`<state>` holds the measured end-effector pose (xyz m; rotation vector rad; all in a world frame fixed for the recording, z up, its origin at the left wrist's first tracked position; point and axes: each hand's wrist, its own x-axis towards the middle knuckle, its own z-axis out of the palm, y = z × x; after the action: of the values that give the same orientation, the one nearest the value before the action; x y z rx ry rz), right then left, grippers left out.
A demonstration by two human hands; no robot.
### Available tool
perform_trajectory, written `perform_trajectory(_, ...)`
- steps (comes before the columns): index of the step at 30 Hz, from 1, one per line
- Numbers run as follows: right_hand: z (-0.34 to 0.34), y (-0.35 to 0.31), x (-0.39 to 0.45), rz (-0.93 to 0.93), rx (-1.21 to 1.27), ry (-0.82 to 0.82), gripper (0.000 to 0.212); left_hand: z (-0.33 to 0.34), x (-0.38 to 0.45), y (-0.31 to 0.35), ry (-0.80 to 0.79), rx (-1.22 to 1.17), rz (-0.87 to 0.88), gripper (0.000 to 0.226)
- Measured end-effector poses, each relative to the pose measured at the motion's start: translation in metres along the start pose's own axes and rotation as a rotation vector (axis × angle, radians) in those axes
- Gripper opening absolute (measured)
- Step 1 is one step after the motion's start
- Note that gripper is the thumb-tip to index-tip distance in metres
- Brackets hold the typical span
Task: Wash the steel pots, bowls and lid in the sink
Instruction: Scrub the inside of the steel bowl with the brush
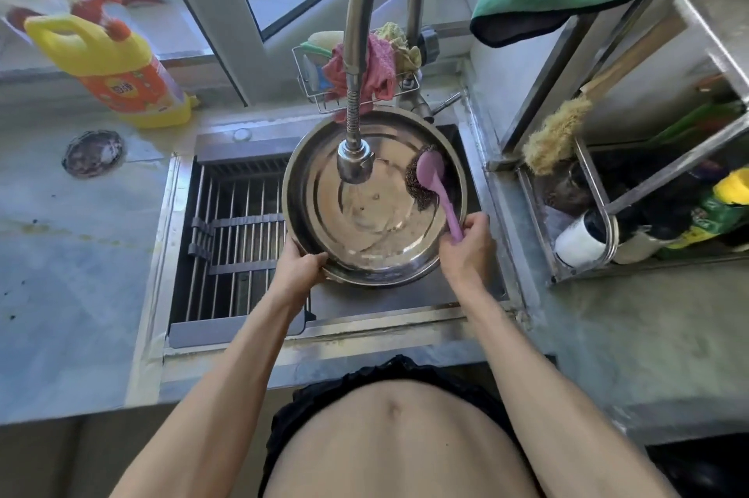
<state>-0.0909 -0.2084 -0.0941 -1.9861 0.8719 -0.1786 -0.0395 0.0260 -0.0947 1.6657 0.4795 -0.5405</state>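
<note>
The yellow detergent bottle's [121, 64] orange label is too blurred to read.

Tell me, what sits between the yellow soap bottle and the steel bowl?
In the head view, a wire rack stuffed with rags and sponges stands between the soap bottle and the bowl, behind the sink grate.

The left hand [302, 268] grips the near rim of the steel bowl [364, 238] over the sink [405, 301]. The right hand [470, 248] holds a pink-handled scrubber [433, 183], its wire head against the bowl's inner wall.

Glossy steel bowl [364, 230], plastic-handled scrubber [435, 185]
</note>
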Motion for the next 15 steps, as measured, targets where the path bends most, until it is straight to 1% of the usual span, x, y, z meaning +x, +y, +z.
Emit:
perform_trajectory(3,-0.025,-0.013,-0.002,-0.176,-0.152,0.08,0.017,0.022,0.009,-0.009,-0.056,-0.124,-0.127,0.058)
perform_trajectory(5,-0.04,-0.025,0.002,-0.264,-0.301,0.049,0.018,0.032,0.006,-0.008,-0.092,-0.179,-0.217,0.054)
perform_trajectory(6,-0.046,-0.032,0.005,-0.273,-0.391,0.019,0.019,0.034,0.004,-0.009,-0.108,-0.172,-0.252,0.049)
perform_trajectory(8,-0.053,-0.042,0.012,-0.229,-0.56,-0.033,0.023,0.034,0.001,-0.007,-0.134,-0.126,-0.286,0.033)
perform_trajectory(10,-0.054,-0.044,0.02,-0.144,-0.635,-0.092,0.027,0.028,0.001,0.001,-0.143,-0.083,-0.285,0.026)
perform_trajectory(13,-0.045,-0.031,0.028,0.03,-0.583,-0.196,0.025,0.015,0.0,0.027,-0.094,0.08,-0.208,0.017)
perform_trajectory(15,-0.033,-0.022,0.029,0.149,-0.499,-0.277,0.019,0.006,-0.002,0.048,-0.048,0.211,-0.123,0.023)
